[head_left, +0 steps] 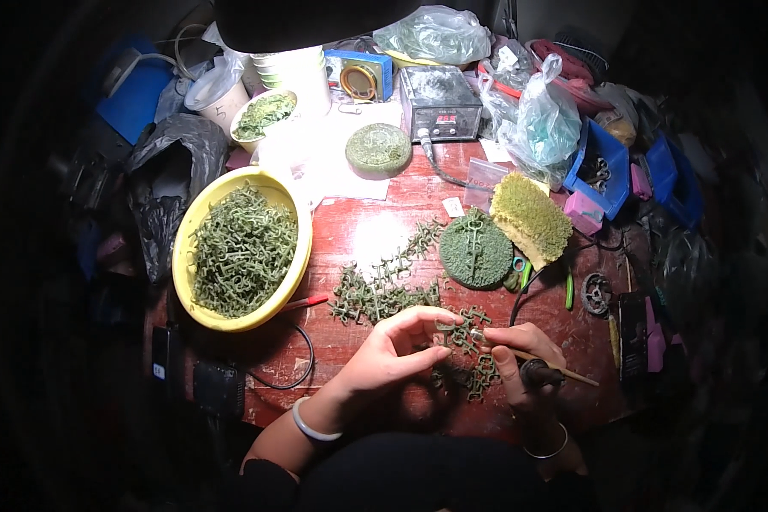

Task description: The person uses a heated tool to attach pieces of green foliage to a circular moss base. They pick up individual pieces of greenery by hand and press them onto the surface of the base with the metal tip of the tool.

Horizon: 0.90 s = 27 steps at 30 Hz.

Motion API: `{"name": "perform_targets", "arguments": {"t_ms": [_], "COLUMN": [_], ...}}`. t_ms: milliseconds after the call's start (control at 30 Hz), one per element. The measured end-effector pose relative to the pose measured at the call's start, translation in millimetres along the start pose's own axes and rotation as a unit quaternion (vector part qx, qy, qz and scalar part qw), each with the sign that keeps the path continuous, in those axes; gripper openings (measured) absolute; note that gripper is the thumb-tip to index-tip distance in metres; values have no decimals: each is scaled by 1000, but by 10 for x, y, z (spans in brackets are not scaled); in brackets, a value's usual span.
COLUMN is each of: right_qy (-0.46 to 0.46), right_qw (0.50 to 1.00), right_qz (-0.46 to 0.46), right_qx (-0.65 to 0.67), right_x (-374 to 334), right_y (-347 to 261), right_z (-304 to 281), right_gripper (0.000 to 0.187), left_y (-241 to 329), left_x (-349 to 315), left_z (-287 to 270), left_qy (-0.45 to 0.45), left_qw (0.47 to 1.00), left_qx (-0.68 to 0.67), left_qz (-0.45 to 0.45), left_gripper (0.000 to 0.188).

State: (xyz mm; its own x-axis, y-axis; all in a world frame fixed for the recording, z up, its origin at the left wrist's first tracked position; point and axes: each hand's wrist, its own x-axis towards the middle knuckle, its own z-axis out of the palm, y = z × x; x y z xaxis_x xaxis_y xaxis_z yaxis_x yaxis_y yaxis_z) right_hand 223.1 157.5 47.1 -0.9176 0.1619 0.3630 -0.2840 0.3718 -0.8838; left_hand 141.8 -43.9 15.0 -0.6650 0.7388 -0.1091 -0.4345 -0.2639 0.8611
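My left hand point(397, 346) pinches a small green wax cross piece point(454, 331) between thumb and fingers above the red table point(350, 230). My right hand point(525, 354) grips a pen-like heated tool with a wooden handle point(548, 370); its tip meets the green piece. More green cross pieces point(380, 290) lie scattered just beyond my hands and under them. A round green disc point(476, 249) with a cross on it lies past my right hand.
A yellow bowl point(188, 230) heaped with green crosses sits at the left. A control box point(439, 104) with a display stands at the back, beside a round green block point(378, 149), a yellow-green sponge point(531, 218), plastic bags point(542, 119) and blue bins point(606, 171).
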Motion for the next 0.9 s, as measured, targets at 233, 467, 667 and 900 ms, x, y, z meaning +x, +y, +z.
{"name": "perform_targets", "arguments": {"t_ms": [233, 467, 667, 900], "right_qy": [28, 28, 16, 8], "right_qw": [999, 999, 1000, 999], "right_qz": [20, 21, 26, 26], "right_qx": [-7, -6, 5, -17], "right_x": [-18, -37, -27, -13], "right_y": [33, 14, 19, -12], "right_z": [60, 54, 32, 6], "right_gripper": [17, 13, 12, 10], "left_y": [32, 75, 92, 83], "left_x": [-16, -16, -20, -22], "left_z": [-17, 31, 29, 17], "left_qy": [2, 5, 17, 40], "left_qw": [1000, 999, 997, 993], "left_qx": [-9, -11, -20, -60], "left_qz": [-16, -45, -74, -98], "left_gripper": [42, 42, 41, 38]}}
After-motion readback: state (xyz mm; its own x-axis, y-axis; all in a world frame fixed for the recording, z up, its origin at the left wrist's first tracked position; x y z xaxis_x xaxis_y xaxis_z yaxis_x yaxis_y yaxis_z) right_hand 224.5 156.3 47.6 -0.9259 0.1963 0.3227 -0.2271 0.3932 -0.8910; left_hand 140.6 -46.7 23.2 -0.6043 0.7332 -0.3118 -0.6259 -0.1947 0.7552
